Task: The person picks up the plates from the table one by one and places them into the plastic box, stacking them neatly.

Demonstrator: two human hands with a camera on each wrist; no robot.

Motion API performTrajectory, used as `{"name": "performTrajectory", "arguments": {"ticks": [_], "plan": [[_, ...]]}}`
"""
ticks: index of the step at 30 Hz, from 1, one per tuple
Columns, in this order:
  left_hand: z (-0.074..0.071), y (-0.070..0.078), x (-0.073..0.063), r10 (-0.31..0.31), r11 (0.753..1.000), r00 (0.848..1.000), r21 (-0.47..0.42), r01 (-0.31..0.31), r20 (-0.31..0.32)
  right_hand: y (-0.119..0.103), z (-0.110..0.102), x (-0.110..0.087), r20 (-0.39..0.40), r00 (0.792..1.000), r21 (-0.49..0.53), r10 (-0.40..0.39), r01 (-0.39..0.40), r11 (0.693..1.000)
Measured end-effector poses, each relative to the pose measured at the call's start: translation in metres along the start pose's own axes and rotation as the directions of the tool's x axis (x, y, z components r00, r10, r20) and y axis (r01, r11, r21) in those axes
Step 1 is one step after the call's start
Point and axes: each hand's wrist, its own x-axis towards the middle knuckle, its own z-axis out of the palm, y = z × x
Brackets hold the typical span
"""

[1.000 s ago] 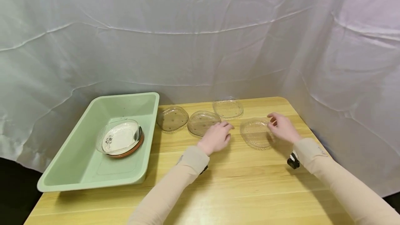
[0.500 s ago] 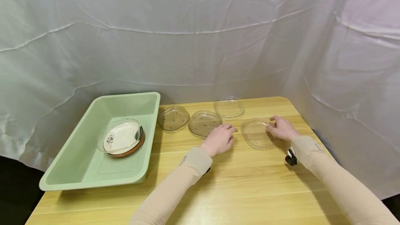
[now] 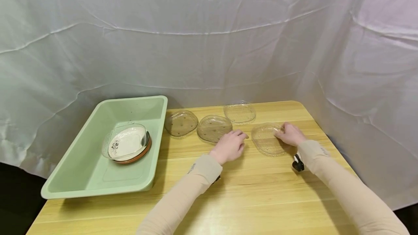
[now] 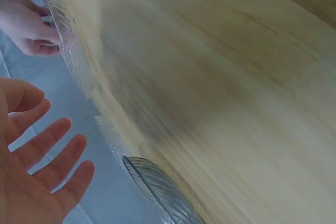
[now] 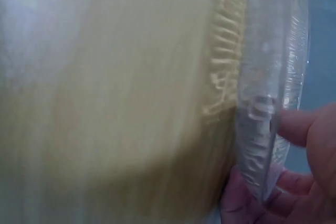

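A clear glass plate [image 3: 265, 139] with a ribbed edge lies on the right of the table. My right hand [image 3: 290, 134] pinches its right rim. In the right wrist view the thumb [image 5: 295, 125] lies at the upper side of the clear plate [image 5: 258, 77], with the other fingers curled round the edge beneath. My left hand [image 3: 228, 146] hovers by the front edge of a smoky glass plate [image 3: 212, 127]. The left wrist view shows this left hand [image 4: 39, 163] with fingers spread and slightly bent, holding nothing, apart from the smoky plate [image 4: 163, 187].
A second smoky plate [image 3: 181, 122] lies farther left, and another clear plate [image 3: 239, 112] stands at the back. The light green basin [image 3: 153, 162] at left holds a white dish [image 3: 125, 142], a clear glass dish [image 3: 109, 148] and a brown-rimmed piece. A grey curtain [image 3: 202, 57] hangs behind the table [image 3: 248, 198].
My right hand has moved slightly left onto the clear plate's rim, its fingers now closed on it. My left hand has shifted a little right, then stayed.
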Motion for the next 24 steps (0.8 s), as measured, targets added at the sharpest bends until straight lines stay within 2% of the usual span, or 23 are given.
{"name": "performTrajectory", "arguments": {"ticks": [3,12,18,24], "plan": [[0.0005,-0.0019,0.0000,-0.004,1.000,1.000,-0.005,0.004,-0.003,0.0008,0.0018,-0.0002,-0.017,0.999,0.010,0.027,-0.027,1.000],[-0.0018,-0.0061,-0.0015,-0.035,0.998,0.999,-0.041,0.037,0.040,0.0029,0.0069,-0.0026,-0.078,0.997,0.019,0.019,-0.017,1.000],[-0.0004,-0.0049,-0.0023,-0.039,0.998,0.998,-0.039,0.041,0.046,0.0041,0.0072,-0.0040,-0.079,0.996,0.045,0.036,-0.032,0.998],[0.0000,-0.0026,-0.0015,-0.029,0.999,0.999,-0.025,0.030,0.030,0.0017,0.0040,-0.0075,-0.026,0.999,0.101,0.048,-0.045,0.994]]}}
